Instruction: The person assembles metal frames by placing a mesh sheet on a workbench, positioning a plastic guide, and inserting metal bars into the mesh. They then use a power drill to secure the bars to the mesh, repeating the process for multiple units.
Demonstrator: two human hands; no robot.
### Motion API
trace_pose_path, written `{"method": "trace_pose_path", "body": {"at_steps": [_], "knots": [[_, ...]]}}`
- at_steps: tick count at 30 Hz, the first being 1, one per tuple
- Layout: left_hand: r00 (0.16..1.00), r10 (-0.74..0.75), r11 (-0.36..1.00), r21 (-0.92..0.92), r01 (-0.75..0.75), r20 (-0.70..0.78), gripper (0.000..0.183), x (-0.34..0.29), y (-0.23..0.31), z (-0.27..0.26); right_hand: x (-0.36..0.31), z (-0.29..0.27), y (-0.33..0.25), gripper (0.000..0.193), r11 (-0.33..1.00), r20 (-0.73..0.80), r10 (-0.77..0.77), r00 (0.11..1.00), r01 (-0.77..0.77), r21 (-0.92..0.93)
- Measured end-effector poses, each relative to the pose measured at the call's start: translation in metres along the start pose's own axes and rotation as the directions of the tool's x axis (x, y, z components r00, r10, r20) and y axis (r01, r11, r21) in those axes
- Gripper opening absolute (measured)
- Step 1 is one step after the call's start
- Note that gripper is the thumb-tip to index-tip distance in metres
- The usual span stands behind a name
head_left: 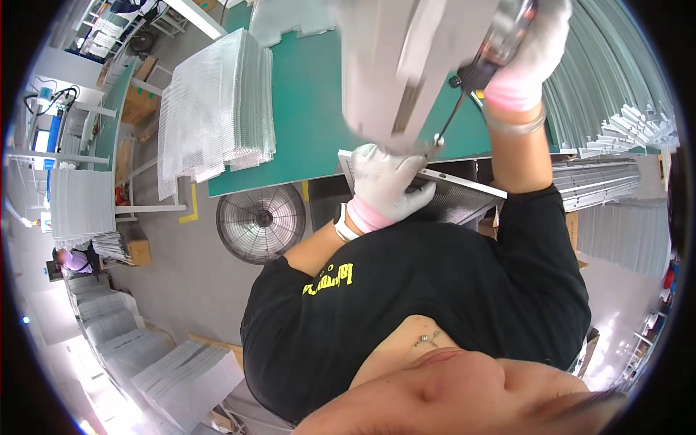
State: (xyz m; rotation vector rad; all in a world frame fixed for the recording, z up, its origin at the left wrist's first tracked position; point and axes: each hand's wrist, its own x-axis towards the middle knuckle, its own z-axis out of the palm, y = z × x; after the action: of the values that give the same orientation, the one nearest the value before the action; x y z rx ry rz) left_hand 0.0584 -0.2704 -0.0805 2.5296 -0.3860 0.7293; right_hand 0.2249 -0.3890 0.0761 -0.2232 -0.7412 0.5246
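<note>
My left hand (386, 181), in a white glove with a pink cuff, grips the edge of a dark mesh panel (453, 206) with a pale metal frame (464, 183). The panel sits tilted against the near edge of the green table, close to my body. My right hand (544, 54), also gloved, is closed round a power screwdriver (500, 47). Its long thin bit points down toward the frame beside my left fingertips; whether the tip touches is unclear. A large blurred grey object (391, 72) hangs in front and hides part of the table.
A stack of mesh sheets (217, 109) lies on the green table (308, 109) at the left. Long metal strips (605, 80) are piled at the right. A round floor fan (262, 221) stands below the table's left edge. Another person (76, 261) is far left.
</note>
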Motion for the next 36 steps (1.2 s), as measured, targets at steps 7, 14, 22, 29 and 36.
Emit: {"method": "trace_pose_path", "body": {"at_steps": [7,14,22,29,36], "knots": [[0.995,-0.026,0.997,-0.076,0.019,-0.094,0.037,-0.001,0.002,0.004,0.0,0.002,-0.001,0.068,1.0,0.034,-0.004,0.999,0.005,-0.023],[0.999,-0.039,0.998,-0.054,0.038,-0.013,0.041,0.004,0.01,-0.003,-0.014,-0.001,0.012,0.069,0.917,-0.042,-0.045,0.998,0.025,-0.399],[0.993,0.079,0.973,-0.212,-0.095,-0.082,0.037,-0.005,0.01,0.014,-0.047,-0.011,0.037,0.069,0.885,0.055,0.228,0.972,-0.184,-0.427],[0.984,0.12,0.979,-0.18,-0.095,0.13,0.038,-0.017,0.005,0.011,-0.061,-0.02,0.043,0.084,0.939,0.006,0.254,0.967,-0.245,-0.243],[0.946,0.218,0.972,0.039,-0.233,0.241,0.038,-0.012,0.003,0.001,-0.06,-0.032,0.046,0.084,0.95,0.088,0.282,0.955,-0.265,-0.165]]}}
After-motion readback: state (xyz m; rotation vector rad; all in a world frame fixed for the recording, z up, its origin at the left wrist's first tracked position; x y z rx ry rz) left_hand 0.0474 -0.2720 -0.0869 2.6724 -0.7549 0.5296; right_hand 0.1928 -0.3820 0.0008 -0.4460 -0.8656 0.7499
